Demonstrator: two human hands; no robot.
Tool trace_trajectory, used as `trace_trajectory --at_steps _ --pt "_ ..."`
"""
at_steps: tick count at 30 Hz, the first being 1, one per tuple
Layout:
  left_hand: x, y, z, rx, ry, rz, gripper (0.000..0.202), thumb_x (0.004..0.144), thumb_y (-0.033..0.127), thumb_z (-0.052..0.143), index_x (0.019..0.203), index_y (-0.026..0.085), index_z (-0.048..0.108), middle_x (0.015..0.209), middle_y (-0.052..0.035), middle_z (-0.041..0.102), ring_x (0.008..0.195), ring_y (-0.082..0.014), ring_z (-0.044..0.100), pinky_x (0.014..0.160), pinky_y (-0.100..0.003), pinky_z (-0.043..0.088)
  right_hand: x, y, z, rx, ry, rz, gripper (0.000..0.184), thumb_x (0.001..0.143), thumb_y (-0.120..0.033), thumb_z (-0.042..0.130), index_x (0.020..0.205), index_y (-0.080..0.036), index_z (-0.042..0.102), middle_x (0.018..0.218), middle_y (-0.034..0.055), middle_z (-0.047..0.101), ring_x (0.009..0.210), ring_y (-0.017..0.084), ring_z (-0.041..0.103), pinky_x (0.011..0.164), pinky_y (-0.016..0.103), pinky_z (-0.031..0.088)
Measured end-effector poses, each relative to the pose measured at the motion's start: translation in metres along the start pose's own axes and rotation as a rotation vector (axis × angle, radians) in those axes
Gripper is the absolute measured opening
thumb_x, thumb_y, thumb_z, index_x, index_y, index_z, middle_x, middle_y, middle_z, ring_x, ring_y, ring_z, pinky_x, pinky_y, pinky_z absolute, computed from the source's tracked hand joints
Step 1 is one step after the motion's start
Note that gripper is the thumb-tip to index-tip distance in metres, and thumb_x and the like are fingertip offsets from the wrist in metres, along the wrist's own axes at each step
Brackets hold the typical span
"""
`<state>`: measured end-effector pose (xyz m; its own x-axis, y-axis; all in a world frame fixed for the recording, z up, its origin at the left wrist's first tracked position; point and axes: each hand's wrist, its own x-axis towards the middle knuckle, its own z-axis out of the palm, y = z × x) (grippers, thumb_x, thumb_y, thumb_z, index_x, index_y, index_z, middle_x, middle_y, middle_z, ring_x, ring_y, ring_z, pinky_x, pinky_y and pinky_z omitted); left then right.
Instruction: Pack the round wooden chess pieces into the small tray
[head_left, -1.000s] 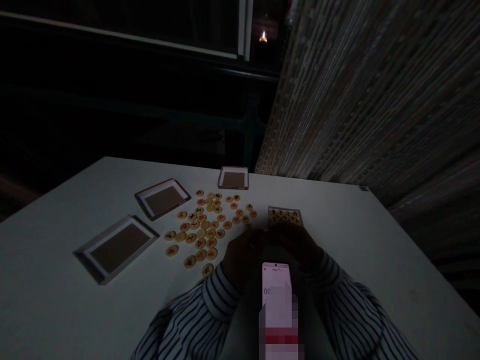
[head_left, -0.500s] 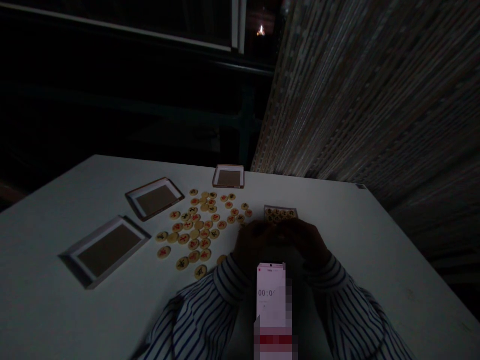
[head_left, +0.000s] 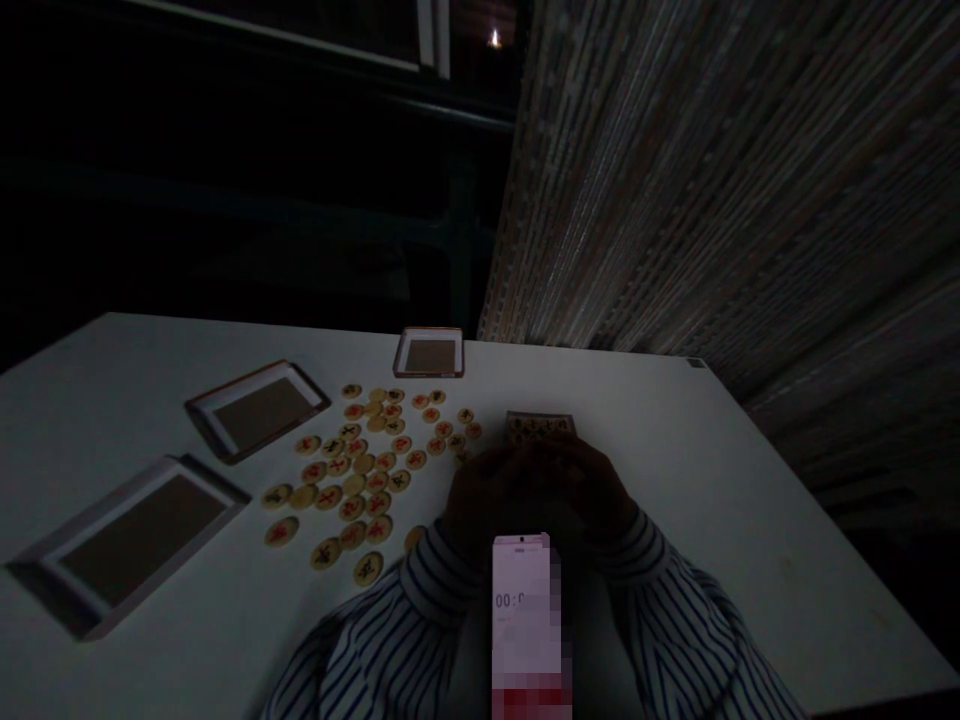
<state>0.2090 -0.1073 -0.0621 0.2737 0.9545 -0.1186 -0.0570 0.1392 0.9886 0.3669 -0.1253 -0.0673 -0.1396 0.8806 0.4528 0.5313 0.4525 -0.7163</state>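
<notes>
Both my hands meet at the near edge of a small open box [head_left: 541, 430] with rows of Chinese chess pieces in it. My left hand [head_left: 484, 495] comes in from the left, its fingers curled inward and deep in shadow. My right hand [head_left: 592, 490] bends in from the right, its fingers curled over the box's near part. Whatever the fingertips hold is too dark to make out. Left of my hands lie many loose round Chinese chess pieces [head_left: 377, 481], with red or black characters and some blank faces up.
Three shallow trays stand on the white table [head_left: 720, 560]: a near-left tray [head_left: 146, 535], a tray behind it [head_left: 259, 405] and a far tray [head_left: 430, 352]. A lit phone [head_left: 525, 610] is below my hands. A string curtain [head_left: 645, 180] hangs behind the table.
The view has shifted, so the table, trays and pieces sit further left. My hands stay together at the box, with the fingers slightly moved.
</notes>
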Motion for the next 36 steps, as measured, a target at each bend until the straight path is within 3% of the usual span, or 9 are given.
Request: trace_trajectory --at_steps 8,12,16,21,31,36 --pt "-0.001 0.0 0.002 -0.004 0.024 0.025 0.031 0.073 0.037 0.056 0.09 0.013 0.065 0.09 -0.0082 0.069 0.084 -0.0195 0.063 0.074 -0.031 0.051 0.01 -0.004 -0.003 -0.221 -0.011 -0.226 0.026 0.08 -0.029 0.053 0.102 -0.018 0.062 0.097 0.0113 0.063 0.088 0.018 0.061 0.072 0.032 0.053" --pt "0.001 0.0 -0.002 0.117 0.12 0.11 0.022 0.073 0.031 0.056 0.085 0.015 0.067 0.089 -0.0071 0.069 0.084 -0.0194 0.063 0.075 -0.031 0.052 0.018 -0.002 -0.01 -0.308 -0.034 -0.297 0.025 0.078 -0.03 0.055 0.1 -0.017 0.061 0.096 0.0112 0.064 0.088 0.02 0.061 0.074 0.036 0.052" --pt "0.005 -0.006 -0.008 0.155 0.237 0.109 0.023 0.074 0.029 0.054 0.09 0.015 0.064 0.089 -0.0073 0.068 0.083 -0.0182 0.063 0.074 -0.031 0.052 0.023 0.008 -0.022 -0.352 -0.145 -0.197 0.026 0.072 -0.026 0.059 0.097 -0.019 0.062 0.093 0.0094 0.066 0.085 0.02 0.062 0.072 0.036 0.051" --pt "0.008 -0.021 -0.011 0.259 0.294 0.151 0.029 0.075 0.028 0.052 0.099 0.014 0.06 0.095 -0.0079 0.066 0.087 -0.0178 0.062 0.077 -0.033 0.051 0.022 0.023 -0.031 -0.381 -0.213 -0.066 0.032 0.069 -0.021 0.059 0.1 -0.017 0.061 0.095 0.0093 0.065 0.086 0.02 0.061 0.076 0.035 0.05" --pt "0.007 -0.031 -0.006 0.487 0.279 0.202 0.026 0.077 0.025 0.05 0.099 0.014 0.058 0.098 -0.0106 0.065 0.088 -0.0183 0.062 0.079 -0.033 0.05 0.028 0.037 -0.029 -0.512 -0.372 -0.031 0.037 0.061 -0.026 0.068 0.097 -0.017 0.064 0.099 0.0106 0.063 0.088 0.022 0.059 0.077 0.036 0.048" --pt "0.006 -0.029 -0.005 0.547 0.265 0.206 0.026 0.078 0.026 0.048 0.098 0.014 0.059 0.094 -0.0097 0.066 0.083 -0.0178 0.062 0.075 -0.032 0.052 0.031 0.038 -0.026 -0.557 -0.435 -0.005 0.031 0.066 -0.028 0.065 0.095 -0.018 0.065 0.095 0.0096 0.064 0.084 0.02 0.06 0.075 0.033 0.048"
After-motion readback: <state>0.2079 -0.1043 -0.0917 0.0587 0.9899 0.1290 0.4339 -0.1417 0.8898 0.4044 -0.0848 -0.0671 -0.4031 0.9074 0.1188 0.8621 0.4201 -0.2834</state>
